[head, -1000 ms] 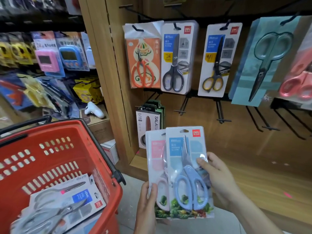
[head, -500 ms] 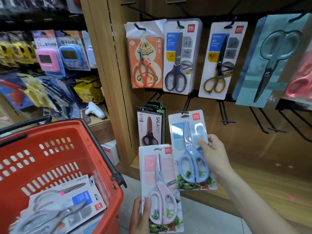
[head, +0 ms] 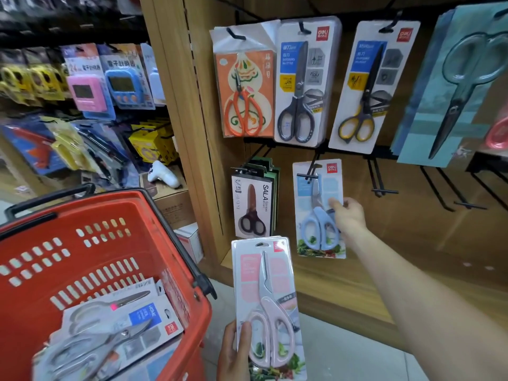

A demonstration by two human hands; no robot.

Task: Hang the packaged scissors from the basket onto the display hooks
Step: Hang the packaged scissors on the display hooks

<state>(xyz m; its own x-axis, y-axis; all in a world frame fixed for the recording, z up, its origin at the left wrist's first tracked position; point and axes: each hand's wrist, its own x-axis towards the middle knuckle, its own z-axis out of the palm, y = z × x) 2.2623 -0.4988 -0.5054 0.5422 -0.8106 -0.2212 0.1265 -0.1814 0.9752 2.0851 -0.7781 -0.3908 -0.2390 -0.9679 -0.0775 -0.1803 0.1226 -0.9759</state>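
The right hand (head: 347,215) reaches out to the lower row of the wooden display, its grip pinching the right edge of the blue scissors pack (head: 319,209), thumb on the front face. The pack's top sits at a black display hook (head: 309,176), whose tip shows in front of the card near its hanging hole (whether the hole is threaded fully on cannot be told). The pack hangs upright, just right of the black SALA scissors packs (head: 253,204).

Lower and nearer, the left hand (head: 233,350) holds the pink scissors pack (head: 268,306) upright by its bottom left corner, thumb curled over the front, well apart from the hooks.

The red basket (head: 176,259) stands at left with more packaged scissors (head: 118,323) lying flat inside.
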